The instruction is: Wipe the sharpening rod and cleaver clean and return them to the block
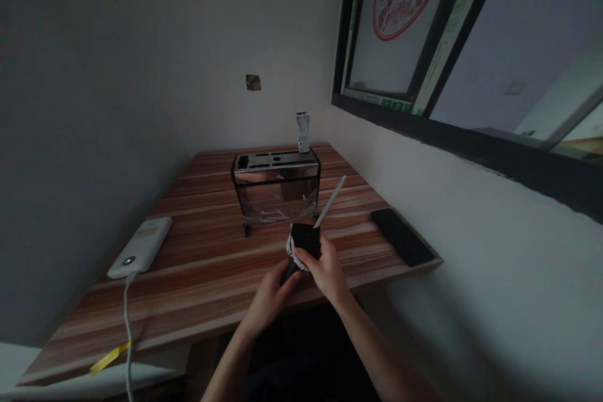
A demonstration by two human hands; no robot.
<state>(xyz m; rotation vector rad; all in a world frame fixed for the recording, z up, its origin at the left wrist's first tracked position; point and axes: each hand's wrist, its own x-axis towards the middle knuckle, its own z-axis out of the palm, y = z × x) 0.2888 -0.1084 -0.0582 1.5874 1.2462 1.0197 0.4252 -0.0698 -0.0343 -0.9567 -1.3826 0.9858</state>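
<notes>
Thru the head cam I had both hands close tog., just over the near edge of the wood-grain table (207, 251), roughly mid-frame. R hand (326, 269) was clamped on a small dark block (307, 239), thumb across its near face; crumpled white wrap (289, 245) showed along the block's L side. L hand (272, 294), lower & to the L, was closed round a dark bar (291, 271); couldn't tell if bar & block were one pc. A pale stick (330, 200) slanted up & R from behind the block, nr the R fingers; couldn't make out what gripped its lower end.

Just beyond the hands I saw a black-framed rack (277, 160) standing upright on the table, w/ slots in its top & clear film-like sheeting low on its front. A silvery block (303, 132) stood upright at the R end, apparently on the rack's top. Far R, nr the table edge by the wall, I had a black phone (402, 237) lying flat. Far L lay a white power bank (141, 245), w/ a pale cable (127, 320) running off the near edge, past a yellow strip (110, 358).
</notes>
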